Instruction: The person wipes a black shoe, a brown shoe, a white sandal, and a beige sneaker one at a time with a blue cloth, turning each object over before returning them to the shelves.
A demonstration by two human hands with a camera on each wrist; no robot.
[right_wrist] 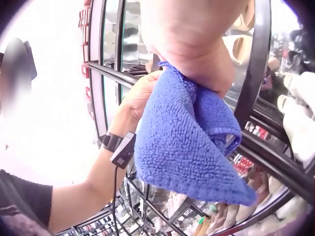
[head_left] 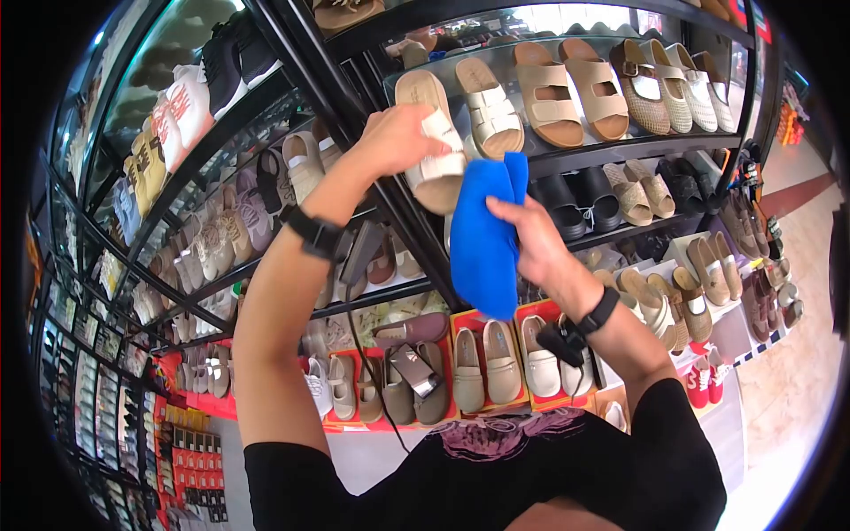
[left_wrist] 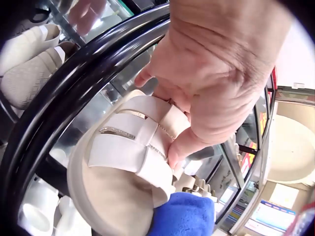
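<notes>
My left hand grips a cream slide sandal by its straps, above the top shelf's front edge. In the left wrist view the thumb presses the side of the white straps, which have glittery trim; the other fingers are partly hidden behind them. A blue terry cloth hangs folded from my right hand, thumb on its near face. Its upper edge lies right at the sandal's lower end. The right wrist view shows the cloth draping down from the hand. A matching sandal sits on the shelf just right.
Tan two-strap sandals and woven shoes line the top shelf. A black rack post runs close beside the left hand. Lower down are black clogs and loafers in red boxes. A cable hangs from the left wrist.
</notes>
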